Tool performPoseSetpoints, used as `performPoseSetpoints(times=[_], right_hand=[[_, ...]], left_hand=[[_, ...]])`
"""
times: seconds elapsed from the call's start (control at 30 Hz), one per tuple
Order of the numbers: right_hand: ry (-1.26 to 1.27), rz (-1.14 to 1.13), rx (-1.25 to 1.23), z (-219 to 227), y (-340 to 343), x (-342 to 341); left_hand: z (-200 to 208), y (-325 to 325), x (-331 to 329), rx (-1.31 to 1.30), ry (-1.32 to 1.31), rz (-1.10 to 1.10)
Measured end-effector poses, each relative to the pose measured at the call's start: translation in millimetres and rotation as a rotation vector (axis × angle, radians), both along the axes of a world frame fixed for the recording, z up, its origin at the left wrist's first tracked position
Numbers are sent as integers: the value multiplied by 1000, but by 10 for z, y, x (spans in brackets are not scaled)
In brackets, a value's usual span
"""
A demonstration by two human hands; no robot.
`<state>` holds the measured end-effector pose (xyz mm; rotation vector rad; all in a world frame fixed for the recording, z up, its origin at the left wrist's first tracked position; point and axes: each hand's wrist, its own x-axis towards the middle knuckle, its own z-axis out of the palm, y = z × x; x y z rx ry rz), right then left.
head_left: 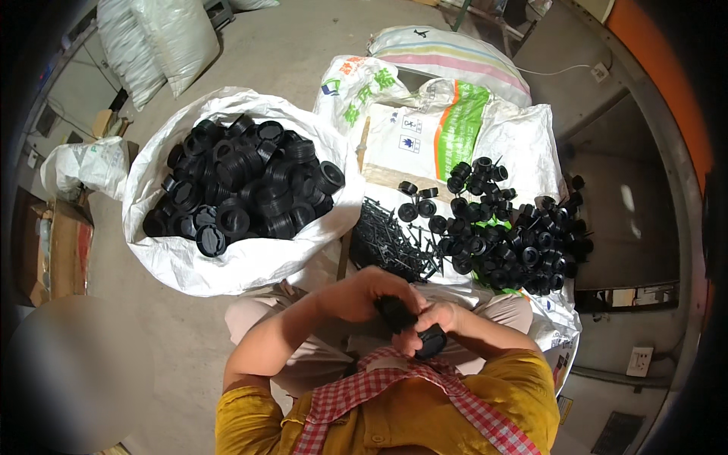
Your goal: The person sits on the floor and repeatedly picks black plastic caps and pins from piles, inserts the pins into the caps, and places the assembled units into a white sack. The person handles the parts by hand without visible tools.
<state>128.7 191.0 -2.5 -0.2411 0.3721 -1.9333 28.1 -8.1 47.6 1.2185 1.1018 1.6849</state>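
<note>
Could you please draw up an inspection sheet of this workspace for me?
Surface: printed white sacking lies under the loose parts.
Job's things: black ring-shaped parts heaped in an open white sack; small black caps and thin black pins piled on the right.
Clutter: full white sacks on the floor, upper left.
Hands: left hand grips a black piece; right hand holds a rounded black piece.
Cables: thin white cable, upper right.
Surroundings: grey floor; dark cabinet at right.
</note>
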Motion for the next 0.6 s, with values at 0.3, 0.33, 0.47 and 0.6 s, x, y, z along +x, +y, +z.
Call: performPoseSetpoints(times=[0.3,0.33,0.47,0.6], right_hand=[[261,6,542,212,828,516],[279,-130,744,237,848,536],[211,-1041,368,290,162,-22],[495,-1463,409,174,-379,-428]], left_hand=[[155,-300,-356,348,131,486],[149,-239,-229,404,-89,529],[-157,206,123,-382,-516,337],[-434,237,177,-234,205,555]])
